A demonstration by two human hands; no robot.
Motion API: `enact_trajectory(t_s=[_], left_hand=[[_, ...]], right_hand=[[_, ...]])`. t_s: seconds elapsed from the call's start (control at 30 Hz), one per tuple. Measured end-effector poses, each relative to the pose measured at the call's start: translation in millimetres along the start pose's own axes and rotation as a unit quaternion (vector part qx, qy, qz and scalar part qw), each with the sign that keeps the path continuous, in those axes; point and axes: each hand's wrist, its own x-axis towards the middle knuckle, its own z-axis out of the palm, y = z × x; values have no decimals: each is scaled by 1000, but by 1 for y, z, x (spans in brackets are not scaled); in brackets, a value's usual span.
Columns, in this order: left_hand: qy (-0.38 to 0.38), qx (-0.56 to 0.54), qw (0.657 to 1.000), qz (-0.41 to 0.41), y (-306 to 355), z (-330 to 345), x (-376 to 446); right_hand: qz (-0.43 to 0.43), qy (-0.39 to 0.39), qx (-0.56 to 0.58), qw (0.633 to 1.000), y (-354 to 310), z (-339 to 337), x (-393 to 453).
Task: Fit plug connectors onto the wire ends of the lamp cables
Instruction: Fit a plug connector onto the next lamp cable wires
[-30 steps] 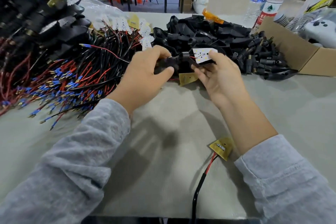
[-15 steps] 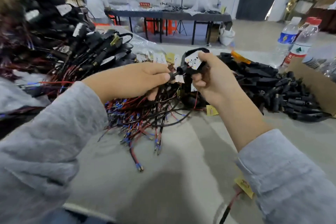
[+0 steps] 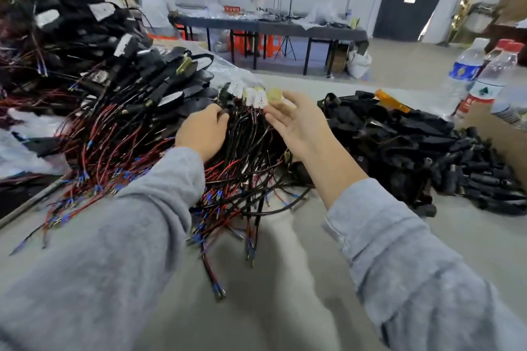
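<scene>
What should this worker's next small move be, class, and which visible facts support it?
Probably pinch one lamp cable out of the cable pile. The right hand is open and holds nothing, the left hand rests curled on the tangle, and the loose plug connectors lie to the right.

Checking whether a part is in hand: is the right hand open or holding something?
Open. The right hand has its fingers spread and nothing in them, above the wire pile.
</scene>
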Motion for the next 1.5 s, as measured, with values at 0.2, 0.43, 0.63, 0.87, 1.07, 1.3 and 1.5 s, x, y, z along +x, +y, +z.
enact_trajectory(t_s=[0.2,0.43,0.63,0.87,1.07,1.3,1.5], left_hand=[[106,151,980,75,31,-8,18],[53,-456,888,32,111,-61,-30],[-137,-492,859,-42,132,2,-104],[-15,-342,939,14,117,77,-123],[36,2,948,316,128,96,-117],[9,-132,966,220,117,97,-112],[-89,-736,632,-224,121,68,-102]], right_hand=[[20,9,-41,999,-6,-39,-25],[-11,-18,-225,974,-40,-75,-95],[-8,1,-288,958,-34,-90,-132],[-54,135,-279,949,-13,-105,-126],[-139,218,-429,866,2,-122,-113],[-227,270,-662,661,8,-142,-111],[-226,199,-775,556,11,-145,-115]])
